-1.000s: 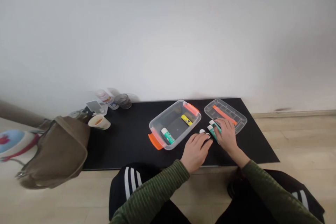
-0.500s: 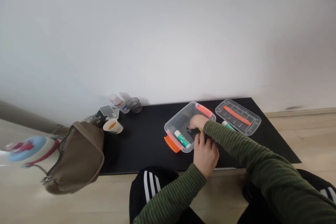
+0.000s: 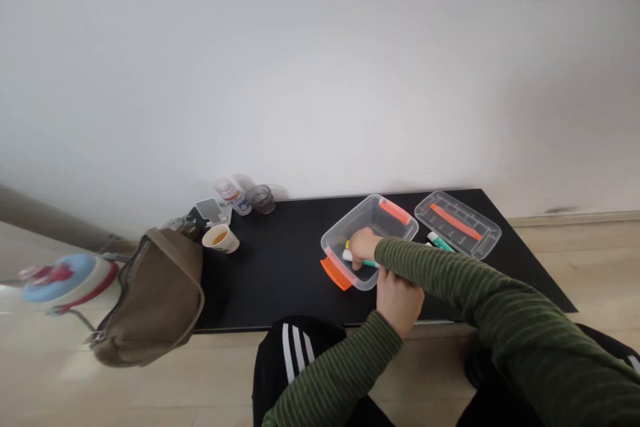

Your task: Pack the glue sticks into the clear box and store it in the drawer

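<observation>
My right hand (image 3: 364,245) reaches down into a clear plastic box (image 3: 334,238) with orange clips. Its closed fingers are at a small yellow-ended item (image 3: 347,245), mostly hidden by the hand. Under these fingers, a glue stick (image 3: 371,263) with a white cap and green body lies in the box. At the box's near right corner, my left hand (image 3: 399,300) is closed on the rim; its fingertips are partly hidden under my right sleeve. To the right lies the clear lid (image 3: 493,233) with an orange handle, and another green-and-white glue stick (image 3: 440,241) touches or nearly touches its near edge.
On the left of the black table (image 3: 280,280) stand a paper cup (image 3: 227,243) of orange drink, a dark glass (image 3: 261,199) and a white bottle (image 3: 233,196). A brown bag (image 3: 155,300) sits at the left end. The wall (image 3: 320,80) rises behind.
My right hand has moved left and nearer inside the box, over the glue stick, which now lies turned more sideways. The yellow-ended item has gone left with it. My left hand stays at the rim.
</observation>
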A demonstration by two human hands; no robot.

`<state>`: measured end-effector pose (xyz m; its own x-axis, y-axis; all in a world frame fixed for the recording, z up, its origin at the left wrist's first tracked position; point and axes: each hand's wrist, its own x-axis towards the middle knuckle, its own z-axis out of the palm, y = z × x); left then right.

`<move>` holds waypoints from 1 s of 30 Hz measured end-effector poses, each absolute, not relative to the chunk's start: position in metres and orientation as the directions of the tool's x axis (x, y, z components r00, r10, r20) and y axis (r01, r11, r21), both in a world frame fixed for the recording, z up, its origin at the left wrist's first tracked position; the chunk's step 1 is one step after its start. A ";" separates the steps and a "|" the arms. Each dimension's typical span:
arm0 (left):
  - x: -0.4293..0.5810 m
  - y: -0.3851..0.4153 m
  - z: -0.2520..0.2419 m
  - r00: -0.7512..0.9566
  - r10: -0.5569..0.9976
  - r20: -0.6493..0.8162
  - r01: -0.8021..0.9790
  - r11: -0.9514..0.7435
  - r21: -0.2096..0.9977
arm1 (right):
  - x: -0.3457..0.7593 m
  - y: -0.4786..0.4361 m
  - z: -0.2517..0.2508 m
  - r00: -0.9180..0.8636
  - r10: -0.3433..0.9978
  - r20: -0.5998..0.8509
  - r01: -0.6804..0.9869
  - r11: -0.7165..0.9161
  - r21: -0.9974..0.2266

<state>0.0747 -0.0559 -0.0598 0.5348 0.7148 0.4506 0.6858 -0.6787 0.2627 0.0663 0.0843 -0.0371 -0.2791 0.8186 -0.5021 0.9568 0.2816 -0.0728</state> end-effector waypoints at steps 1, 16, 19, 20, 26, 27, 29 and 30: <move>0.074 -0.054 -0.059 0.533 0.714 0.453 0.684 -0.679 0.265 | 0.072 0.084 -0.029 -0.268 0.813 -0.517 0.956 0.289 -0.040; 0.055 -0.055 -0.027 0.321 0.864 0.388 0.081 -0.433 0.898 | 0.227 -0.038 0.035 -0.255 0.927 0.275 0.907 0.328 -0.264; 0.067 -0.066 -0.032 0.354 0.911 0.213 0.209 -0.299 0.931 | 0.225 -0.064 0.004 -0.332 0.924 0.191 0.905 0.369 -0.210; 0.071 -0.068 -0.033 0.348 0.923 0.162 0.295 -0.272 0.916 | 0.223 -0.071 -0.006 -0.323 0.928 0.183 0.906 0.360 -0.222; 0.082 -0.070 -0.045 0.348 0.935 0.073 0.577 -0.275 0.769 | 0.227 -0.087 -0.039 -0.213 0.964 0.159 0.903 0.256 -0.344; 0.082 -0.070 -0.047 0.356 0.931 0.082 0.584 -0.290 0.758 | 0.230 -0.087 -0.042 -0.225 0.955 0.194 0.900 0.280 -0.334; 0.082 -0.072 -0.048 0.382 0.916 0.126 0.583 -0.344 0.736 | 0.235 -0.088 -0.045 -0.262 0.912 0.315 0.895 0.351 -0.273; 0.083 -0.072 -0.048 0.398 0.903 0.159 0.577 -0.382 0.722 | 0.237 -0.088 -0.046 -0.278 0.881 0.382 0.894 0.383 -0.233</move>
<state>0.0826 -0.0723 -0.0484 0.3981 0.9034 0.1595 0.5774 -0.3819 0.7217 0.2368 -0.0881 -0.0462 -0.2779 0.8813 0.3822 0.8938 0.3830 -0.2332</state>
